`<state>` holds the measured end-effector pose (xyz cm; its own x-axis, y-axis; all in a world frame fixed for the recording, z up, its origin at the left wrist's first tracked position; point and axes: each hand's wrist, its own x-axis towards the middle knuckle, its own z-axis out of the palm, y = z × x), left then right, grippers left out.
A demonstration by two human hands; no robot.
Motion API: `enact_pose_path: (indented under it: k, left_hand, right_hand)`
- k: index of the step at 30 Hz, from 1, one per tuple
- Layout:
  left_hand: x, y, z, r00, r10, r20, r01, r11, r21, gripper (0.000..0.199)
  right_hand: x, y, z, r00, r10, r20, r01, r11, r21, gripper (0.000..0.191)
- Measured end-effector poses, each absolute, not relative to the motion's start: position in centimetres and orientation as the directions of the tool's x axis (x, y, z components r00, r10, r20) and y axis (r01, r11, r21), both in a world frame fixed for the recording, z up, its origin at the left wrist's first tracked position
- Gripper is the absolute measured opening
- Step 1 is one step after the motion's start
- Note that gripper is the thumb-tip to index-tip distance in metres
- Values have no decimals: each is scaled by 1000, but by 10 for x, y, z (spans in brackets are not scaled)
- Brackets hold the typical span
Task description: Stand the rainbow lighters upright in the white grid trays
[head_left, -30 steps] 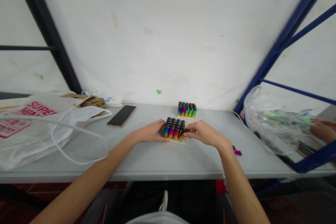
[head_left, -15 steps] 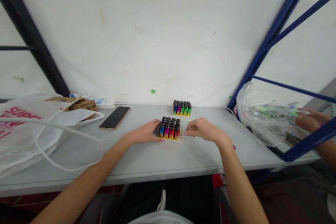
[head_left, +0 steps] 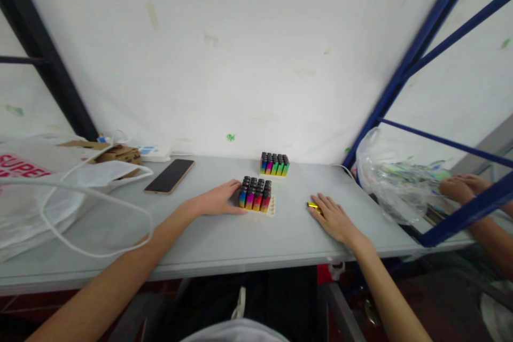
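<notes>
My left hand [head_left: 218, 199] grips the left end of a pale slotted tray [head_left: 272, 208], thumb along the front and fingers behind. Upright lighters [head_left: 255, 194] with black tops and blue, purple and red bodies over yellow fill most of it; the slots at its right end are bare. To the right, my right hand [head_left: 333, 218] lies flat on the table with fingers stretched out. A shiny yellow lighter [head_left: 314, 206] lies partly hidden under its thumb and index finger.
A second block of lighters [head_left: 274, 164] stands near the wall. A phone [head_left: 170, 176], a white plastic bag [head_left: 48, 192] and a looped white cable [head_left: 96, 254] are at left. A clear plastic bag [head_left: 377, 181] sits by the blue frame [head_left: 401, 88]; another person's hands [head_left: 460, 188] are beyond it.
My right hand has moved from the tray's right end to the right and down onto the table, and its fingers have spread. My left hand stays at the tray.
</notes>
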<state>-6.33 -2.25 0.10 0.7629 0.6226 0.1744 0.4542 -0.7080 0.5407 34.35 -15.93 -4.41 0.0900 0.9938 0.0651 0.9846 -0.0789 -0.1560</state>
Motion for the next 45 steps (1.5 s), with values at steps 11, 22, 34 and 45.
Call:
enact_pose_path:
  k: [11, 22, 34, 45]
  left_hand:
    - [-64, -23, 1, 755, 635, 164, 473, -700, 534, 78]
    - [-63, -25, 3, 761, 626, 169, 462, -706, 537, 75]
    - [-64, -23, 0, 759, 637, 135, 478, -686, 549, 83]
    - [-64, -23, -1, 749, 645, 153, 470, -679, 564, 82]
  right_hand:
    - [291, -99, -27, -92, 964, 248, 959, 153, -240, 26]
    - [269, -77, 39, 30, 835, 550, 741, 350, -573, 49]
    - [231, -70, 42, 53, 916, 398, 224, 378, -898, 70]
    - [201, -65, 19, 133, 861, 490, 508, 366, -780, 55]
